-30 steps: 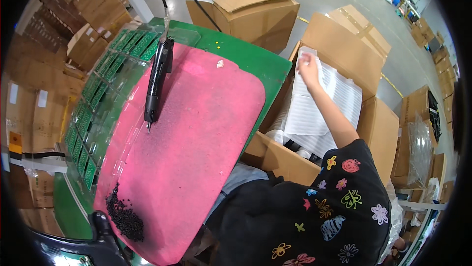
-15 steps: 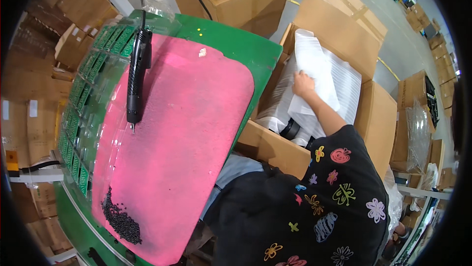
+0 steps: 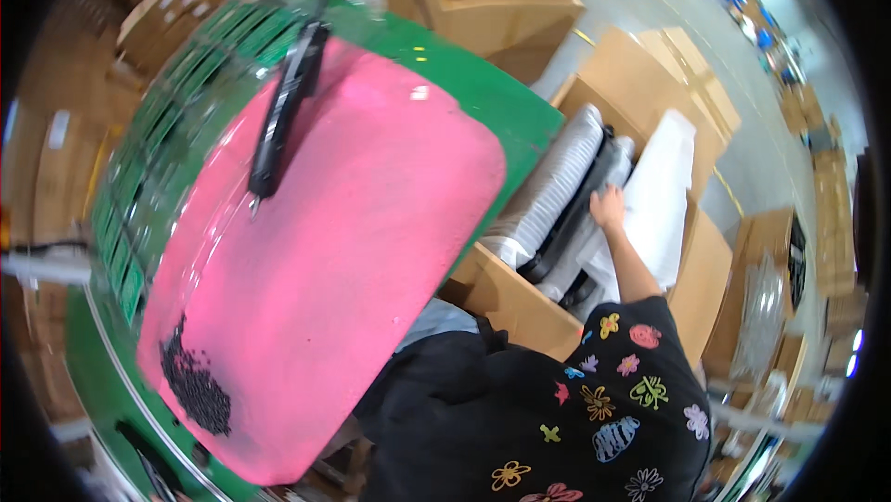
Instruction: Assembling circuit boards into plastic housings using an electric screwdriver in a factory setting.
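I am looking down, and a black shirt (image 3: 445,409) with bright flower pictures on it is filling the bottom. The left hand is sitting outside my view, so I cannot tell how its fingers are. A pile of tiny black bits (image 3: 195,386) is lying on the near left corner of a pink mat (image 3: 343,242). The mat is covering much of a green desk (image 3: 492,75).

To the right of the desk, a big open cardboard box (image 3: 515,307) is standing. My right hand (image 3: 608,208) is reaching into it. Its fingers are touching the left edge of a white foam sheet (image 3: 659,214), but I cannot tell if they are pinching it. The sheet is hanging over the right part of the box. Just left of the hand, a wrapped black thing (image 3: 608,168) is lying, and a fat wrapped roll (image 3: 561,168) is resting next to it.

Over on the left of the mat, a black power screwdriver (image 3: 286,108) is slanting with its tip pointing toward me. Beside it, clear trays (image 3: 176,103) are holding green boards. Past the desk, another brown box (image 3: 501,29) is standing on the gray floor (image 3: 631,1).
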Motion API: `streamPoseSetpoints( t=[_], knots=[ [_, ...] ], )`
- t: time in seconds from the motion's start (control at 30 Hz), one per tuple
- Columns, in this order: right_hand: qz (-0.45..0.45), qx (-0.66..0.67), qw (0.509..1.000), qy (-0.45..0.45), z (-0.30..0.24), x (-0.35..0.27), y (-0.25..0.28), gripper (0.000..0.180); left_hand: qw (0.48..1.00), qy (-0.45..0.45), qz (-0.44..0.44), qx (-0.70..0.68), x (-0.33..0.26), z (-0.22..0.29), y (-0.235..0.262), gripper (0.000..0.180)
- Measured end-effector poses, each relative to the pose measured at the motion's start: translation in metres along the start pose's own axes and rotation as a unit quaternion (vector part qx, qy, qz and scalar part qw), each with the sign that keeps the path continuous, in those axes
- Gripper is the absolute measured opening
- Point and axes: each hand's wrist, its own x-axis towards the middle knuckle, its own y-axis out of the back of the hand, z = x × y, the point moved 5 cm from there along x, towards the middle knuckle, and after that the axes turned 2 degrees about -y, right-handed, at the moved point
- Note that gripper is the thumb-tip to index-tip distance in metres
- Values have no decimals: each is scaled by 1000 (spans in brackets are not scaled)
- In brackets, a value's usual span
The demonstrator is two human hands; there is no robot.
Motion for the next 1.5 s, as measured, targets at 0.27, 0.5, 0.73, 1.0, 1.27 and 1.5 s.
streamPoseSetpoints(
  t=[0.27, 0.5, 0.73, 1.0, 1.27, 1.5],
  knots=[
    [-82, -11, 997, 2, -56, -7, -89, 112, 753, -519, -196, 353, -113, 151, -46, 43],
    [-48, 24, 989, -136, -9, -15, -115, 103, 783, -587, -94, 183, -236, 149, -100, 44],
    [-54, 223, 973, -28, -418, -82, -220, 109, 629, -768, 123, 17, -193, 224, -112, 38],
    [10, 63, 998, 0, -103, -10, -96, 116, 597, -796, 89, 43, -234, 205, -98, 33],
    [308, 154, 915, 211, 13, 107, 76, 72, 665, -741, -72, -66, -228, 192, -180, 27],
    [290, 215, 848, 388, -102, -47, 298, 75, 666, -699, -221, -138, -279, 180, -210, 23]
  ],
)
